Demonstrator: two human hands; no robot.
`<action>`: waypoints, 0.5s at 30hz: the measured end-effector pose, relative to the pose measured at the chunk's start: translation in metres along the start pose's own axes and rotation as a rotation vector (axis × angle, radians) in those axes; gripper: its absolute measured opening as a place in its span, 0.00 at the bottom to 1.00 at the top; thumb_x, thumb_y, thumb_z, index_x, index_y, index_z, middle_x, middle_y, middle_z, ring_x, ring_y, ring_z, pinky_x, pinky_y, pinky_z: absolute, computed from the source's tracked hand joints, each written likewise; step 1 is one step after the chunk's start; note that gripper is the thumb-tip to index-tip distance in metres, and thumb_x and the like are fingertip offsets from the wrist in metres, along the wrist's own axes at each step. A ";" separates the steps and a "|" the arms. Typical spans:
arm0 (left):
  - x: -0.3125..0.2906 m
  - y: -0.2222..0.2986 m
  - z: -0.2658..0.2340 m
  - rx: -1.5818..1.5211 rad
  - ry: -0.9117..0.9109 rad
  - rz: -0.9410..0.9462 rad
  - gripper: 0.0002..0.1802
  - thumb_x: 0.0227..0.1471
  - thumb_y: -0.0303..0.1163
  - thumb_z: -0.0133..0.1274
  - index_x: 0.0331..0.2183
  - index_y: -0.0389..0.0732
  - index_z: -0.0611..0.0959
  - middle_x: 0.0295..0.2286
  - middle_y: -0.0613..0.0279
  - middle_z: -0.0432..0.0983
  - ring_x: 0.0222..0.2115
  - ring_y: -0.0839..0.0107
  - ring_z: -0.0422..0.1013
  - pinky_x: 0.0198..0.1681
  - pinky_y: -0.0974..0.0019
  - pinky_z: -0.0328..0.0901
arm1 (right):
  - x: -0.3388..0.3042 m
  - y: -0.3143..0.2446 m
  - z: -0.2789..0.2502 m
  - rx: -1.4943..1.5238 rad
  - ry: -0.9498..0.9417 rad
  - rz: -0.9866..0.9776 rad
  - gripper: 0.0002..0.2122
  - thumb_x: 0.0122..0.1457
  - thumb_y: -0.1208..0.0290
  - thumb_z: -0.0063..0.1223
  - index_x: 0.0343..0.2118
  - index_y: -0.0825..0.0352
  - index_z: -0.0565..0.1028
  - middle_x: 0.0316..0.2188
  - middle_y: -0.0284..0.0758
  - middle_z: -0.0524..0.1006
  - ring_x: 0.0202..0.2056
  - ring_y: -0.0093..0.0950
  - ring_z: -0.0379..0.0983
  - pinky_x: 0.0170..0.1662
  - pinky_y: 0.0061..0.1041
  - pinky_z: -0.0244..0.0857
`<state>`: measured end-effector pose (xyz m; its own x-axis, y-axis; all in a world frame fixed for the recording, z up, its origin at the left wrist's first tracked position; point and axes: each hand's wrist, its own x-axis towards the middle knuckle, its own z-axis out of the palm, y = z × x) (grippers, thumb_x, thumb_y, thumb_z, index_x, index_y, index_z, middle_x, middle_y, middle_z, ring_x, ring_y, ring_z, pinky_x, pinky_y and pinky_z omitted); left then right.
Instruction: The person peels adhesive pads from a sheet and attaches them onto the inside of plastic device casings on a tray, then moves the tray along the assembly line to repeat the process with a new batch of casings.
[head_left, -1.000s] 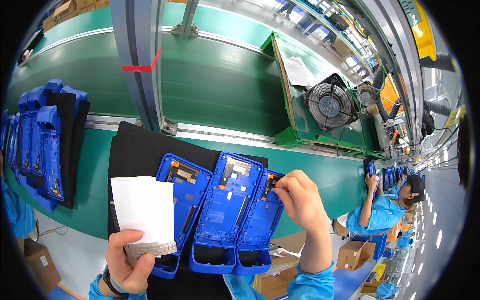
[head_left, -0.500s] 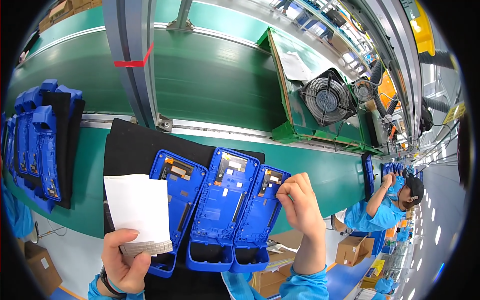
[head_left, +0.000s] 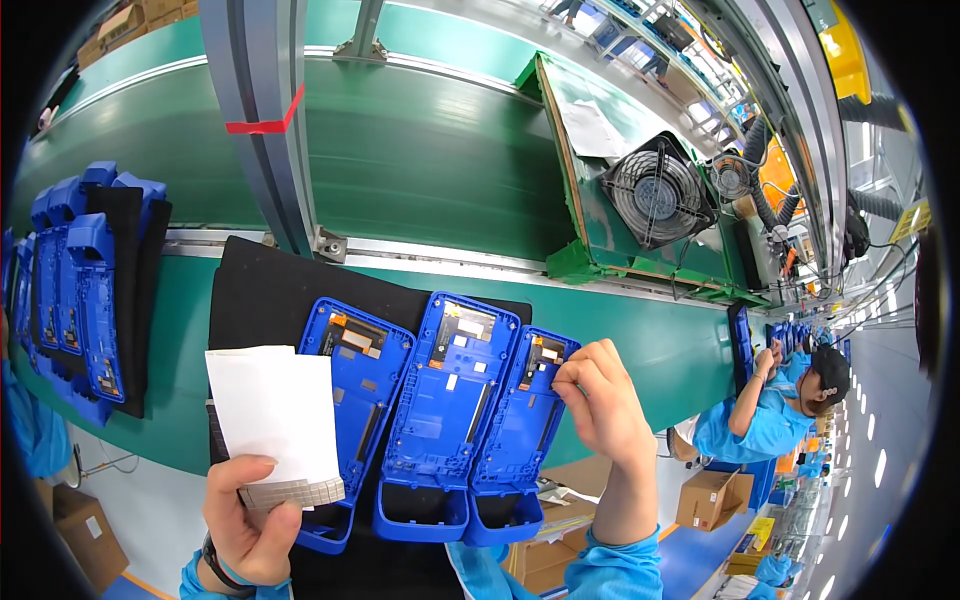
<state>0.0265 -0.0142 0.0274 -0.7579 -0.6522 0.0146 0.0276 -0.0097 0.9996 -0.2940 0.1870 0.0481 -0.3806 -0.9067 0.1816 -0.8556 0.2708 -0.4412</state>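
Observation:
My left hand [head_left: 248, 525] grips a white sheet [head_left: 275, 405] by its lower end, thumb in front. A strip of small grey square pads [head_left: 295, 494] runs along that end. My right hand [head_left: 605, 405] is pinched at the upper right edge of the right blue plastic housing [head_left: 518, 420]; what its fingertips hold, if anything, is too small to make out. Beside it lie a middle blue housing [head_left: 436, 415] and a left blue housing [head_left: 372, 385], partly hidden by the sheet. All three lie open side up, showing orange and black flat circuit parts.
Under the housings is a black mat [head_left: 270, 290] on the green bench [head_left: 640, 330]. More blue housings [head_left: 75, 290] are stacked on the left. A metal post [head_left: 262, 120] rises beyond the mat. A black fan [head_left: 660, 190] stands at far right; a co-worker [head_left: 760, 420] sits farther right.
My right hand has shifted very slightly, its pinched fingers staying at the right housing's upper edge. My left hand and the sheet are almost unmoved.

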 end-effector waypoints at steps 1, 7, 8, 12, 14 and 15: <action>0.000 0.001 -0.001 0.012 -0.012 0.000 0.23 0.56 0.32 0.53 0.50 0.40 0.65 0.43 0.57 0.69 0.42 0.73 0.69 0.45 0.71 0.64 | 0.000 0.000 0.000 0.000 0.001 0.000 0.06 0.48 0.84 0.57 0.28 0.69 0.72 0.30 0.38 0.71 0.32 0.38 0.66 0.35 0.33 0.63; 0.001 0.004 -0.001 0.027 -0.014 0.008 0.23 0.55 0.32 0.53 0.50 0.39 0.65 0.43 0.56 0.69 0.42 0.73 0.69 0.45 0.70 0.64 | -0.002 -0.007 -0.003 0.004 0.051 0.001 0.07 0.49 0.84 0.58 0.31 0.70 0.74 0.31 0.38 0.73 0.31 0.35 0.70 0.34 0.29 0.66; 0.000 0.007 -0.003 0.048 -0.036 0.018 0.23 0.55 0.31 0.53 0.50 0.39 0.65 0.43 0.55 0.69 0.42 0.72 0.68 0.45 0.70 0.65 | -0.003 -0.012 -0.005 0.016 0.156 0.044 0.07 0.48 0.84 0.57 0.32 0.70 0.74 0.31 0.38 0.73 0.30 0.34 0.70 0.33 0.28 0.66; -0.007 0.006 0.001 0.219 -0.059 0.146 0.22 0.47 0.18 0.56 0.46 0.32 0.71 0.39 0.44 0.74 0.36 0.63 0.76 0.40 0.66 0.70 | 0.005 -0.054 -0.012 0.087 0.289 -0.034 0.09 0.43 0.84 0.61 0.30 0.68 0.76 0.27 0.38 0.75 0.26 0.32 0.71 0.28 0.26 0.65; 0.014 0.019 0.008 0.222 -0.147 0.273 0.20 0.45 0.18 0.58 0.43 0.32 0.76 0.34 0.42 0.78 0.30 0.55 0.79 0.33 0.64 0.73 | 0.013 -0.079 -0.001 0.192 0.223 -0.208 0.07 0.41 0.81 0.63 0.25 0.67 0.77 0.23 0.35 0.74 0.23 0.30 0.70 0.25 0.26 0.64; 0.019 0.025 0.012 0.196 -0.185 0.279 0.19 0.45 0.18 0.58 0.43 0.32 0.77 0.33 0.42 0.78 0.29 0.54 0.80 0.31 0.64 0.73 | 0.016 -0.089 0.005 0.240 0.185 -0.277 0.09 0.40 0.81 0.65 0.27 0.66 0.78 0.24 0.35 0.75 0.23 0.31 0.71 0.24 0.26 0.64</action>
<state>0.0048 -0.0174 0.0534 -0.8443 -0.4613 0.2726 0.1373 0.3054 0.9423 -0.2219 0.1469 0.0863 -0.2227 -0.8554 0.4676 -0.8367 -0.0784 -0.5421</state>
